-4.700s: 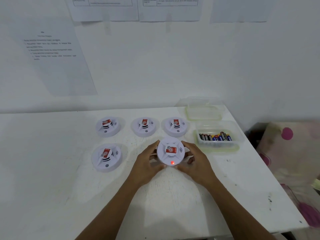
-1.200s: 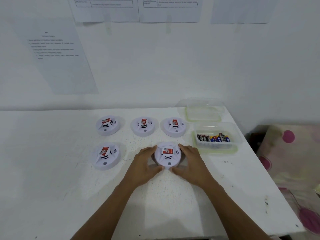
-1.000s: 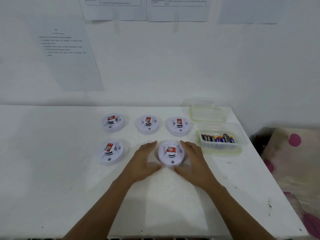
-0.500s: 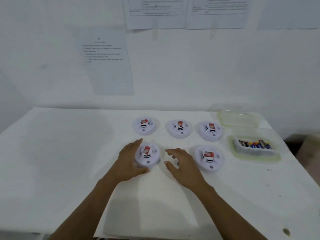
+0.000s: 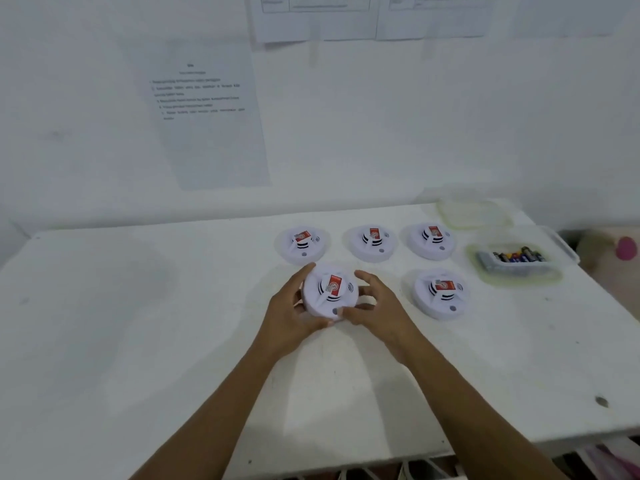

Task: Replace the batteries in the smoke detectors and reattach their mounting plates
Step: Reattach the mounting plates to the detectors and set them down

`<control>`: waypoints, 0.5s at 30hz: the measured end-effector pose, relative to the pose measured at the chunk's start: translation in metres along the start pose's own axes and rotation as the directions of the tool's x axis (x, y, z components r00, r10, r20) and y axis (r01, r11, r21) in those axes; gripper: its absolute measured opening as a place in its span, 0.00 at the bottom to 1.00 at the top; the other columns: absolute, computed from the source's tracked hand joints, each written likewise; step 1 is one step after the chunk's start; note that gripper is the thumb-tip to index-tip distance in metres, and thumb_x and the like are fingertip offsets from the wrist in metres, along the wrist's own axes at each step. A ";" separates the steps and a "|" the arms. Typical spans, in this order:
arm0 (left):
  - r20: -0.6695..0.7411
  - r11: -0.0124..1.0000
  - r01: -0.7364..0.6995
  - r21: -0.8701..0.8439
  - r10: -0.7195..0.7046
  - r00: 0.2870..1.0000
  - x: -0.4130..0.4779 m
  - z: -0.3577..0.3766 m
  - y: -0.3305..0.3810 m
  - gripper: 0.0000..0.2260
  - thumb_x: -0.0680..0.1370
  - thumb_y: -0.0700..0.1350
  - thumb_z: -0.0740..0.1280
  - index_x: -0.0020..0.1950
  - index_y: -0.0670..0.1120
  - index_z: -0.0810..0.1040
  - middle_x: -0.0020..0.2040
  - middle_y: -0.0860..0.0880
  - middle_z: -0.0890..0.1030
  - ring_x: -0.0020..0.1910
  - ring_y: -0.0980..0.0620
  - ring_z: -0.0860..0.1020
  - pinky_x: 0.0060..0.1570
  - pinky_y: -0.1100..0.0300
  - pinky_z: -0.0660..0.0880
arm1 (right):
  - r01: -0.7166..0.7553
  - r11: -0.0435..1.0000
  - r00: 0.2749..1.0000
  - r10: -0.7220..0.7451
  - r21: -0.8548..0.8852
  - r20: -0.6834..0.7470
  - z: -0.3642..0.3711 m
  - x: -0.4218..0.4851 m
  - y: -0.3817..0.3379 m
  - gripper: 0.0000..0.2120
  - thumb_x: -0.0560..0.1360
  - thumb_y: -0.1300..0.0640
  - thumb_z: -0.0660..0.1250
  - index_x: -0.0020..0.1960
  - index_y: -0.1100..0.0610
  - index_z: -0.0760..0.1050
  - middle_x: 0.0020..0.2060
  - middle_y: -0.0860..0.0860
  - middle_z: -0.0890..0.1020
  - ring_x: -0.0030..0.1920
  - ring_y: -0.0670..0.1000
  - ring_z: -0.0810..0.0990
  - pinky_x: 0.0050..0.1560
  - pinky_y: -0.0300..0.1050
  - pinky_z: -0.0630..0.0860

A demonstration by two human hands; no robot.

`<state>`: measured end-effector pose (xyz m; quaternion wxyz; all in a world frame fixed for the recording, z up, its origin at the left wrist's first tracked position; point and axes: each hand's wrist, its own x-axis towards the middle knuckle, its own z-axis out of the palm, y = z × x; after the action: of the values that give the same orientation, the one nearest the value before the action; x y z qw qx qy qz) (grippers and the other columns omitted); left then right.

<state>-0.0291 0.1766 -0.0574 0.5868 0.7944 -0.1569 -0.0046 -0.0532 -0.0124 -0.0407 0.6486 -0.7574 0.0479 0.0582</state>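
Both hands close on the round white plastic smoke detector point(image 5: 329, 292) at the front left of the group of five on the white counter point(image 5: 138, 323). The left hand point(image 5: 291, 317) curls round its left rim. The right hand point(image 5: 377, 310) has its thumb on the near rim and its fingers curling to the right side. Whether the detector is clear of the counter cannot be told.

This looks like the start of work on this unit. The next move probably calls for turning it face down and holding the body firm while the mounting plate is twisted off. Fresh cells wait in the clear plastic tub point(image 5: 562, 252) to the right.

Each detector carries a red sticker with a round emblem, its lettering too small to read. The printed sheet point(image 5: 207, 116) on the wall is too blurred to read.
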 end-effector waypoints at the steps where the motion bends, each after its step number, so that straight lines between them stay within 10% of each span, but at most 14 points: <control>1: 0.008 1.000 -0.007 0.008 0.007 1.000 0.001 0.000 0.001 0.38 0.63 0.46 0.82 0.70 0.56 0.71 0.62 0.59 0.80 0.61 0.57 0.78 0.58 0.58 0.77 | 0.004 0.999 1.000 -0.004 0.032 0.018 0.000 0.000 -0.002 0.30 0.67 0.62 0.77 0.64 0.46 0.71 0.54 0.49 0.81 0.48 0.48 0.81 0.45 0.44 0.79; 8: 0.000 1.000 0.000 -0.022 0.000 1.000 0.003 0.006 -0.001 0.41 0.62 0.44 0.82 0.73 0.52 0.69 0.61 0.57 0.81 0.58 0.56 0.80 0.56 0.56 0.79 | 0.043 0.998 0.998 -0.045 0.049 0.036 -0.004 0.004 -0.001 0.30 0.65 0.66 0.76 0.62 0.46 0.71 0.52 0.48 0.83 0.48 0.49 0.81 0.38 0.41 0.76; 15: -0.015 0.999 0.043 -0.006 -0.043 0.999 -0.001 0.024 -0.010 0.38 0.63 0.47 0.82 0.67 0.60 0.67 0.58 0.66 0.77 0.56 0.68 0.77 0.50 0.72 0.74 | 0.134 0.979 0.990 -0.127 -0.153 0.057 -0.015 0.005 0.016 0.32 0.63 0.57 0.76 0.63 0.43 0.68 0.53 0.46 0.83 0.52 0.47 0.83 0.52 0.51 0.81</control>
<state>-0.0322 0.1570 -0.0746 0.5901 0.7959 -0.1353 -0.0118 -0.0499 -0.0295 -0.0550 0.5906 -0.8058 -0.0219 0.0370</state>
